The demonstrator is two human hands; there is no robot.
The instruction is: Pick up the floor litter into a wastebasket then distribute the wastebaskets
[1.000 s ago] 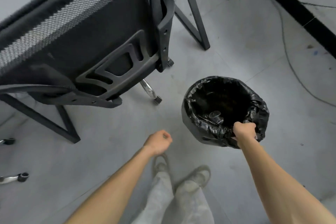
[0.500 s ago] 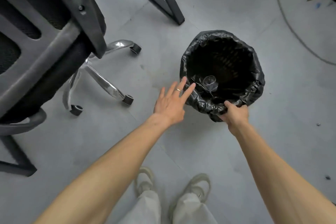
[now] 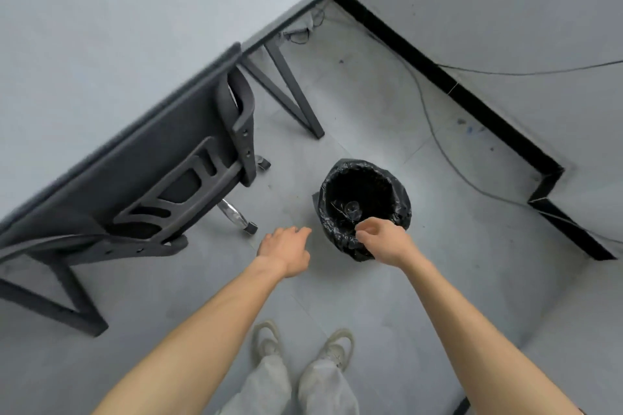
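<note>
A wastebasket (image 3: 403,194) lined with a black bag stands on the grey floor, right of the office chair. Inside it lies a piece of clear plastic litter (image 3: 352,206). My right hand (image 3: 382,239) hovers over the basket's near rim with its fingers loosely curled and nothing in them. My left hand (image 3: 286,248) hangs open just left of the basket, palm down, touching nothing. I see no loose litter on the floor around it.
A black mesh office chair (image 3: 151,162) stands left, its castor (image 3: 251,228) near my left hand. A grey desk (image 3: 135,10) with a dark leg (image 3: 296,101) lies behind. A cable (image 3: 438,141) runs along the floor by the black skirting (image 3: 472,101). My shoes (image 3: 301,342) are below.
My right hand has let go of the basket's rim and lifted. The left hand has drawn back from the rim. The view has risen and pulled away from the basket.
</note>
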